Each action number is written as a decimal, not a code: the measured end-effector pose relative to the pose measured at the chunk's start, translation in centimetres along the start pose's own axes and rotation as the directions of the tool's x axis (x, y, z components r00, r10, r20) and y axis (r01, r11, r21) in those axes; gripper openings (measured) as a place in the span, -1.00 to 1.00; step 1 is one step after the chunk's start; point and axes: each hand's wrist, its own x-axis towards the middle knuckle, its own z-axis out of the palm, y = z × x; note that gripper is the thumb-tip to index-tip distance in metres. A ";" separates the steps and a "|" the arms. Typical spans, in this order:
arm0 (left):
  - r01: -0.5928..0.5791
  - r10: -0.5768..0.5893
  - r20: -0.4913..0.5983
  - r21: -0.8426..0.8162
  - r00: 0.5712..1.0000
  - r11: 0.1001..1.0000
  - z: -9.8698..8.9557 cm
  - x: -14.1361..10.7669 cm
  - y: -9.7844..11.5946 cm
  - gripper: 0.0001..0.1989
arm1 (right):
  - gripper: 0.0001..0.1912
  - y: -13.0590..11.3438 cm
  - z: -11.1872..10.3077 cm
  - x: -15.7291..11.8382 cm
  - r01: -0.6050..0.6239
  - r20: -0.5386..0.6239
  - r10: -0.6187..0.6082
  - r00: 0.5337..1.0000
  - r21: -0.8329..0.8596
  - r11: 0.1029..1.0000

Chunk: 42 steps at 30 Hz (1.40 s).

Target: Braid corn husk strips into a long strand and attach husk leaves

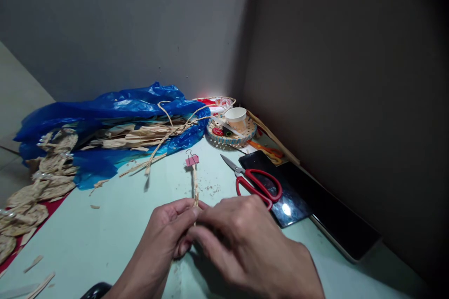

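Observation:
A pale braided fibre strand (195,184) runs toward me over the light green table, its far end under a pink binder clip (192,160). My left hand (168,226) pinches the strand at its near end between thumb and fingers. Right beside it, my right hand (242,238) is closed on the same near end, its thumb and forefinger close together. The fingers of both hands hide the strand's lower part. Red-handled scissors (257,186) lie just beyond my right hand, partly on a dark phone.
A blue plastic bag (105,107) of dry fibre strips lies at the back left. Behind the scissors sits a woven basket (224,140) holding a paper cup (235,117). A black tablet (336,215) lies right. Flat woven pieces (31,210) line the left edge.

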 end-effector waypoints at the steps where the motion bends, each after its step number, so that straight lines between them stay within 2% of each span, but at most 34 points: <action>1: -0.005 0.005 0.014 0.000 1.000 1.000 0.0 -0.1 0.1 -0.73 | -0.72 0.2 -0.4 0.1 -0.050 -0.078 0.055 0.995 0.061 0.997; 3: -0.013 0.012 0.072 0.020 0.997 1.000 0.0 -0.1 0.2 -0.74 | -0.73 0.9 -1.0 0.4 -0.125 -0.156 0.152 0.976 0.170 0.978; 4: -0.012 0.009 0.102 0.028 0.995 1.000 0.0 0.0 0.2 -0.74 | -0.75 1.2 -1.1 0.5 -0.146 -0.134 0.179 0.975 0.223 0.964; 8: 0.015 -0.014 0.143 -0.005 0.990 1.000 -0.2 0.2 -0.3 -0.66 | -0.75 2.2 0.0 0.8 -0.204 0.125 0.168 0.978 0.391 0.897; 10: 0.022 -0.016 0.139 -0.037 0.990 0.999 -0.2 0.2 -0.7 -0.61 | -0.76 2.2 0.8 1.0 -0.212 0.171 0.151 0.974 0.431 0.877; 15: -0.056 0.067 0.123 -0.093 0.990 0.994 0.0 -0.2 -1.1 -0.56 | -0.81 2.0 1.6 1.5 -0.237 0.188 0.161 0.969 0.518 0.822; 18: -0.096 0.105 0.114 -0.078 0.988 0.992 0.2 -0.5 -0.9 -0.59 | -0.82 2.2 1.7 1.7 -0.214 0.150 0.159 0.976 0.497 0.841; 20: -0.107 0.112 0.083 -0.057 0.990 0.993 0.3 -0.6 -0.6 -0.62 | -0.73 2.6 2.0 1.8 -0.168 0.130 0.119 0.984 0.497 0.851; 22: -0.112 0.114 0.067 -0.025 0.991 0.993 0.3 -0.7 -0.5 -0.56 | -0.62 2.9 2.2 2.0 -0.124 0.123 0.070 0.990 0.514 0.849; 24: -0.119 0.117 0.058 0.027 0.991 0.993 0.3 -0.7 -0.7 -0.48 | -0.58 3.0 2.6 2.0 -0.102 0.111 0.052 0.993 0.524 0.846; 27: -0.107 0.109 -0.007 0.167 0.994 0.980 0.2 -0.7 -1.0 -0.47 | -0.61 3.0 3.0 2.0 -0.137 0.084 0.108 0.991 0.572 0.809; 30: -0.093 0.110 -0.018 0.418 0.994 0.904 0.0 -1.1 -0.7 -0.56 | -0.60 2.9 3.3 1.9 -0.180 0.102 0.150 0.983 0.651 0.737; 33: -0.129 0.188 -0.011 0.687 0.982 0.715 -0.6 -1.5 0.4 -0.66 | -0.61 2.9 3.3 1.7 -0.175 0.097 0.149 0.984 0.676 0.716; 36: -0.182 0.298 0.005 0.801 0.955 0.570 -1.1 -1.7 1.4 -0.68 | -0.64 3.0 3.1 1.6 -0.155 0.083 0.134 0.987 0.671 0.725; 38: -0.191 0.325 0.003 0.815 0.946 0.547 -1.2 -1.8 1.7 -0.64 | -0.63 3.0 3.0 1.5 -0.147 0.079 0.127 0.989 0.651 0.744; 40: -0.188 0.328 -0.009 0.804 0.945 0.563 -0.8 -2.0 1.5 -0.61 | -0.61 2.9 2.9 1.5 -0.141 0.061 0.133 0.989 0.628 0.765; 42: -0.241 0.380 0.001 0.775 0.925 0.584 -0.1 -2.4 1.0 -0.63 | -0.62 2.8 2.8 1.5 -0.139 0.051 0.138 0.989 0.629 0.765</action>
